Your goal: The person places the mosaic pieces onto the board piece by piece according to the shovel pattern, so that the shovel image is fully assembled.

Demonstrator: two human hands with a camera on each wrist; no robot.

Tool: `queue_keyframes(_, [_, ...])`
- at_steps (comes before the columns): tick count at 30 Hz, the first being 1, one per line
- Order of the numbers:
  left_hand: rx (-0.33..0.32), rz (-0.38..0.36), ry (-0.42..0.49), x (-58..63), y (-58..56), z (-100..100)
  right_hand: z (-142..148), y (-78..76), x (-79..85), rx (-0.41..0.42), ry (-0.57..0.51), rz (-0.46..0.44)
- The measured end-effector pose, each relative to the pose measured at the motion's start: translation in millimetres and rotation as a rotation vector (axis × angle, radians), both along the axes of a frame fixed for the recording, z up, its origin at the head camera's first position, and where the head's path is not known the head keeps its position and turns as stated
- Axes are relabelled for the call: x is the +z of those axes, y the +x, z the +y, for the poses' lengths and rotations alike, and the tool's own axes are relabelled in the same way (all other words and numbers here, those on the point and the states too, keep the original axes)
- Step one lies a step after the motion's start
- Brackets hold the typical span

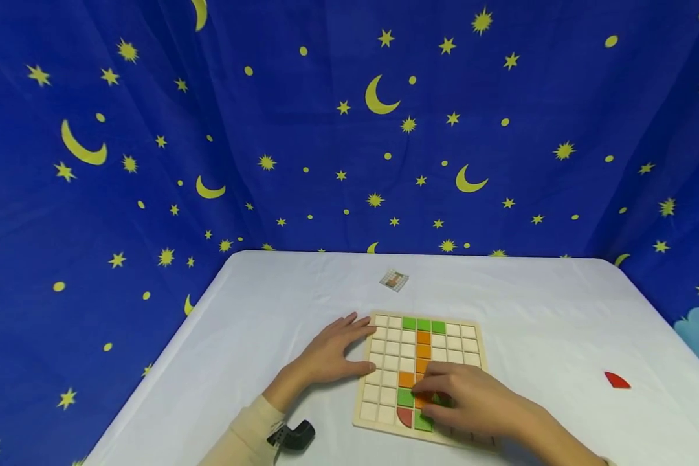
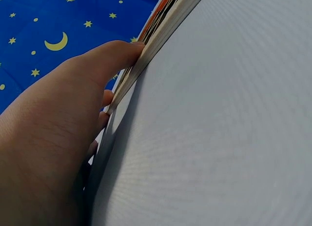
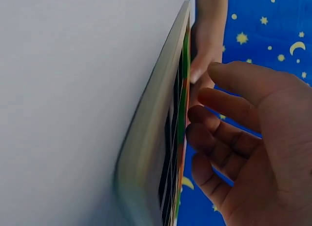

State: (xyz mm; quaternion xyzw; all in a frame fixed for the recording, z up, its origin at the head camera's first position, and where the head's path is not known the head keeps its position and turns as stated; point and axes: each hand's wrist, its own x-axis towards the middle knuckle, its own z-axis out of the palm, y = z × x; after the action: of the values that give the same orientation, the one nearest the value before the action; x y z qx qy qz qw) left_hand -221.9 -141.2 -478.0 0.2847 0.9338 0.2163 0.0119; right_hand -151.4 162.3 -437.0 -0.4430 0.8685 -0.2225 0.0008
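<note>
A square wooden grid board (image 1: pixel 387 395) lies on the white table, with green tiles (image 1: pixel 423 324) along its far row and a column of orange tiles (image 1: pixel 422 351) below them. Near the front are a green tile (image 1: pixel 405 397) and a red quarter-round piece (image 1: pixel 404 417). My left hand (image 1: pixel 332 349) rests at the board's left edge, thumb and fingertips touching the rim. Over the front middle of the board is my right hand (image 1: pixel 472 398), covering several cells. In the right wrist view its bent fingers (image 3: pixel 214 119) reach to the tiles, and no piece shows between thumb and fingers.
A loose red quarter-round piece (image 1: pixel 617 380) lies on the table to the right. Beyond the board is a small pattern card (image 1: pixel 394 279). A black wrist device (image 1: pixel 296 436) sits at my left sleeve. Blue star-patterned cloth (image 1: pixel 303 129) hangs around the table.
</note>
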Motion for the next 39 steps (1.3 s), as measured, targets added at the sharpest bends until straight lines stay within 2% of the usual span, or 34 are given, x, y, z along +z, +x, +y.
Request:
queue_keyframes(9, [-0.007, 0.001, 0.002, 2.1, -0.2, 0, 33, 1.9, 6.0, -0.085, -0.037, -0.039])
queue_keyframes(16, [-0.013, 0.012, 0.001, 1.3, -0.5, -1, 60, 1.1, 10.1, -0.205, -0.057, -0.143])
queue_keyframes(23, [-0.016, 0.016, -0.003, 0.2, -1.0, -1, 84, 0.5, 8.5, -0.241, -0.148, -0.135])
queue_keyframes(30, [-0.020, 0.016, 0.000, -0.8, -0.7, -1, 104, -0.6, 7.4, -0.324, -0.142, -0.113])
queue_keyframes(39, [-0.013, 0.010, -0.012, -0.4, -0.7, -1, 124, -1.5, 5.0, -0.358, -0.162, -0.059])
